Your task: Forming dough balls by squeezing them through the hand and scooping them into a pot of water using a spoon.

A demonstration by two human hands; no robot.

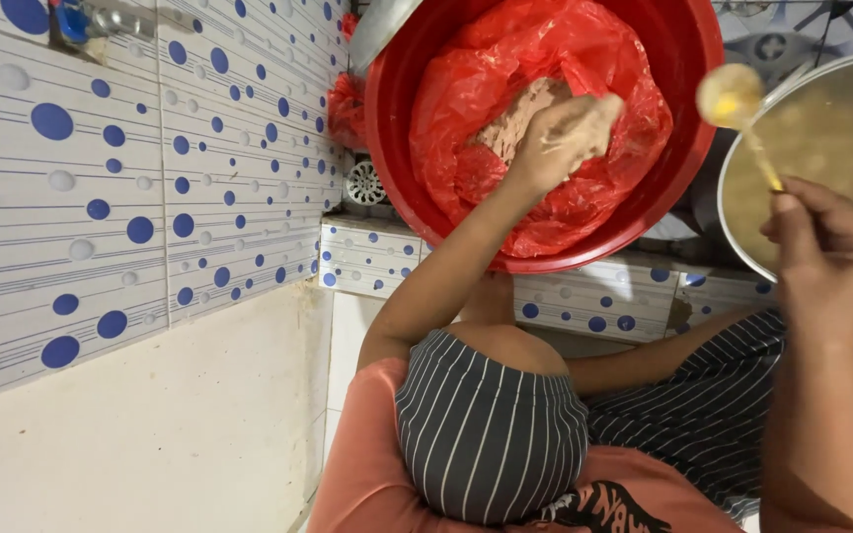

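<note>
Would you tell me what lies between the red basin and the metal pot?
In the head view, the spoon held by the right hand hangs between the red basin and the metal pot.

Left hand is extended forward on a straight, bare forearm, fingers curled downward and coated in pale residue. Right hand is raised on a bent arm, fingers closed in a fist-type grip, knuckles facing the camera, wrist straight.
</note>
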